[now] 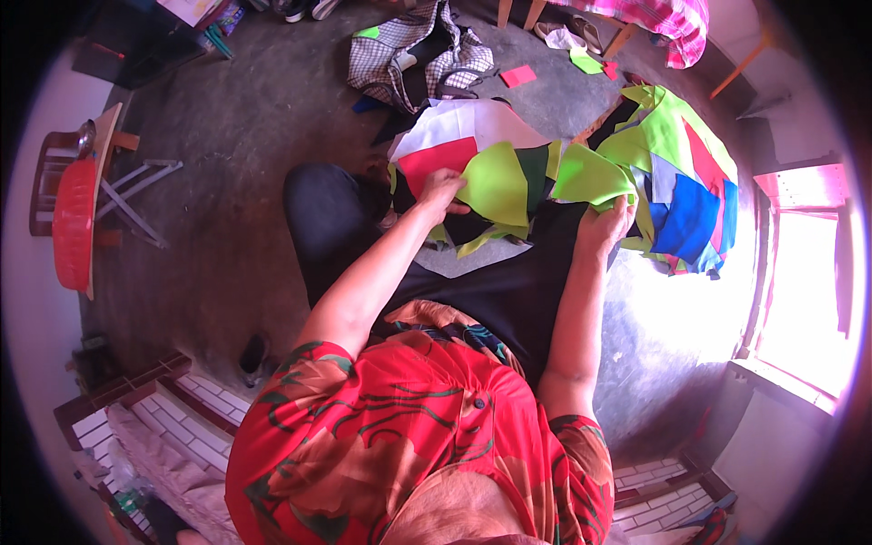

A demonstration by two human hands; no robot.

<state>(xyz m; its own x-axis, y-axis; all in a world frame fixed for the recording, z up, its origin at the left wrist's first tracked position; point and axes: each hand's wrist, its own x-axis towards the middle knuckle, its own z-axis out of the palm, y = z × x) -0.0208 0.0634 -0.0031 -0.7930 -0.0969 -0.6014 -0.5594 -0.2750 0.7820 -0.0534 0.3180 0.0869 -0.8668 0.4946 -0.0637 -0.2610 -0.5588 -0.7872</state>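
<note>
I see the right fingers (621, 209) clamped on a lime cloth (589, 174) at its lower right corner; the left fingers (449, 183) touch a second lime cloth (500, 186) along its left edge, whether clamped I can't tell.

Strong daylight enters through the window (807, 283) at right, blown out to white, and lays a washed-out glare on the grey floor (677, 309) beside it. The floor's left side is dimmer, slightly purplish. Fisheye distortion curves the left wall (38, 363); dark vignetting rings the view.
</note>
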